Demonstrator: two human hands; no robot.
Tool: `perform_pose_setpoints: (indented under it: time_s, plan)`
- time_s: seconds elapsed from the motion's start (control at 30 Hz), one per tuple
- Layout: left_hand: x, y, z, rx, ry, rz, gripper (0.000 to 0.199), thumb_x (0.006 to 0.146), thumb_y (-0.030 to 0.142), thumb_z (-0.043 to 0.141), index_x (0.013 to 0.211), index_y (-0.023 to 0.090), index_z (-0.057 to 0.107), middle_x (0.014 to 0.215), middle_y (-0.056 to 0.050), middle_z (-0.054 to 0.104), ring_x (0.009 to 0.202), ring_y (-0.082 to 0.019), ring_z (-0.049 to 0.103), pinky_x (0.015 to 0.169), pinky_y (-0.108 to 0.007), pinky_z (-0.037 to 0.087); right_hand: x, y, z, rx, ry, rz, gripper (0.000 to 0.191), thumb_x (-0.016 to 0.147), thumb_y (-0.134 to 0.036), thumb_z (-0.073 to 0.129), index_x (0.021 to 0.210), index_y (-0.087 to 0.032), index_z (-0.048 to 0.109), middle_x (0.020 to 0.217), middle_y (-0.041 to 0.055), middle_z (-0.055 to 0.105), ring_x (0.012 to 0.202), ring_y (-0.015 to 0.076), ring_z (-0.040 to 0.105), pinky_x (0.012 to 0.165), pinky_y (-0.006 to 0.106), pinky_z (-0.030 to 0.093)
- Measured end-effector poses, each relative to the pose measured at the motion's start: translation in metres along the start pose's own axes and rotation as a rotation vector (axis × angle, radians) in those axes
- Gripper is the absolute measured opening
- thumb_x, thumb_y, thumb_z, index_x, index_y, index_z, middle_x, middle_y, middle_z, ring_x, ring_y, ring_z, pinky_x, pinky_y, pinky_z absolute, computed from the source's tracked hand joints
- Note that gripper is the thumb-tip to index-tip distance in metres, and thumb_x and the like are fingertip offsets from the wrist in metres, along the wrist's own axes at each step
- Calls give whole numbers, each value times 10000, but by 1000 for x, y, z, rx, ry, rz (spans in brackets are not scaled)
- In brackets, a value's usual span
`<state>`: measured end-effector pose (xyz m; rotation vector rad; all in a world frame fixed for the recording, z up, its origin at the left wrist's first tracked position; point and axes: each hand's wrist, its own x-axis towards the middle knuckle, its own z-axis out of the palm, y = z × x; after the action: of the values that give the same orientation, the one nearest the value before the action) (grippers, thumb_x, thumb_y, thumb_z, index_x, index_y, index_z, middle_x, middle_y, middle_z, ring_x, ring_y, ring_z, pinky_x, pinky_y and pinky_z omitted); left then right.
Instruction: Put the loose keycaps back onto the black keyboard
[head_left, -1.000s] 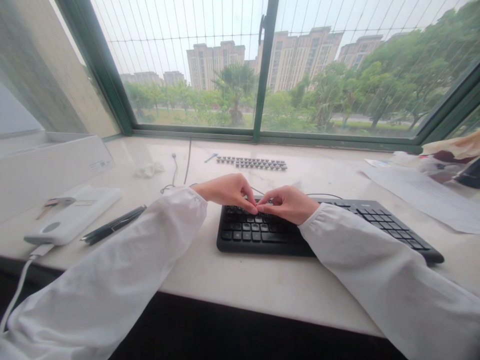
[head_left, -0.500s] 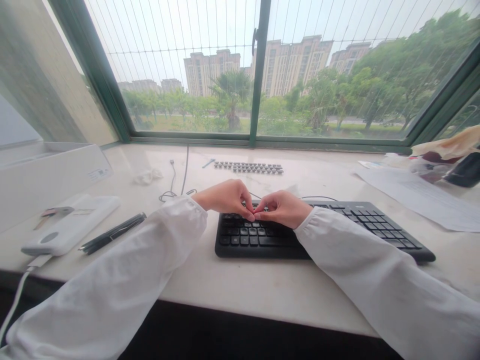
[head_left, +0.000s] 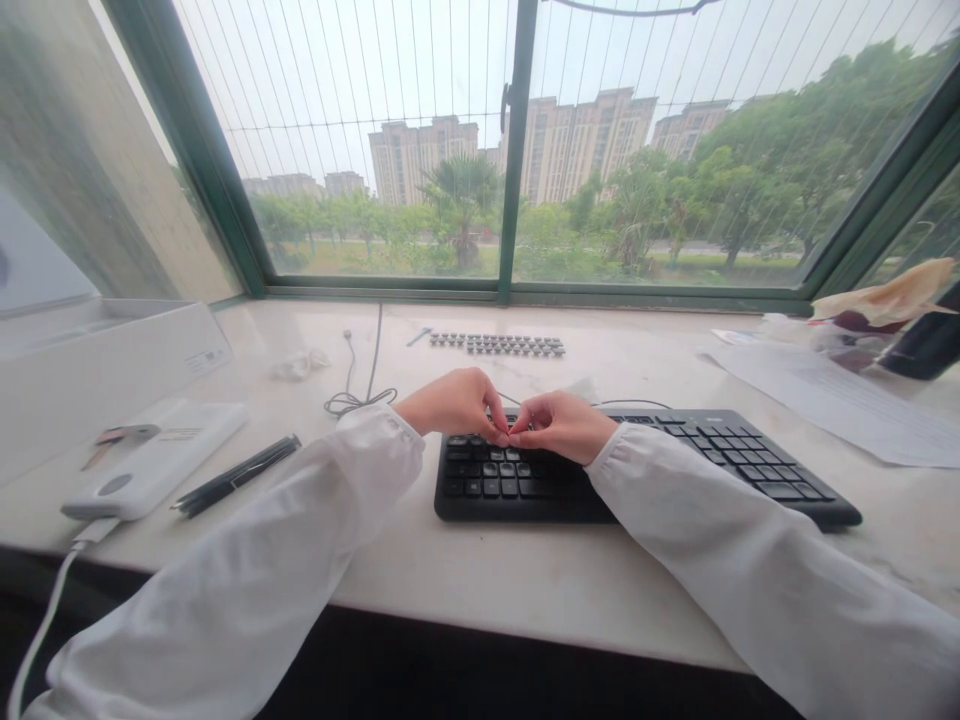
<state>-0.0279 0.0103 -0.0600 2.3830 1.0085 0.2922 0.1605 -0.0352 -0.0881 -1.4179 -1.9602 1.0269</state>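
Observation:
A black keyboard (head_left: 525, 505) lies on the pale tabletop, with some of its key spots looking lighter than the rest. Over its left half, my left hand (head_left: 456, 402) is closed in a pinch, thumb and fingertips pressed together. My right hand (head_left: 564, 424) pinches from the other side, and the fingertips of both hands meet just above the keys. Whatever lies between the fingertips is too small to make out. Behind the hands, small keycaps (head_left: 499, 345) stand in neat rows, with a thin blue-grey strip (head_left: 419, 337) beside them.
At left are a white power bank (head_left: 154, 460) with a cable, a key (head_left: 112, 438), black pens (head_left: 238, 474) and a white box (head_left: 142, 365). A dark coiled cable (head_left: 360, 400) lies behind my left wrist. Paper sheets (head_left: 832, 400) sit at right, below the window.
The view has tilted up slightly, so everything sits a little lower in the picture. Both hands stay pinched together over the same part of the keyboard.

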Motion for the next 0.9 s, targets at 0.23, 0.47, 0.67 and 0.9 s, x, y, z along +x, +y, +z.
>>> perform_pose_setpoints:
  time_s: [0.23,0.47,0.67,0.9]
  plan:
    - [-2,7,3,41,-7,-7,223,582,352,748,732,192,783,557,-4,622,574,-130,519,531,-252,338,6,-1,-1,6,-24,80,143,593,-276,695,646,-167,619,606,-15,631,635,133,547,587,238,366]
    - [-1,9,-1,45,-41,-22,240,572,367,762,740,197,785,525,23,584,540,-106,469,545,-250,337,10,-2,-3,-38,-43,92,123,584,-261,676,629,-178,598,619,-27,646,663,140,569,633,246,391]
    - [1,10,-5,-12,-90,-78,241,557,361,776,742,206,783,579,36,622,599,-105,498,615,-238,367,12,2,-4,-69,-54,70,147,586,-299,676,638,-188,594,612,-31,634,663,151,561,637,259,392]
    - [5,6,-4,-67,-121,-160,224,536,324,784,735,221,779,675,31,685,716,-131,557,679,-239,378,14,-2,-6,-119,-52,83,146,574,-305,668,626,-190,595,574,-37,591,646,150,531,635,266,378]
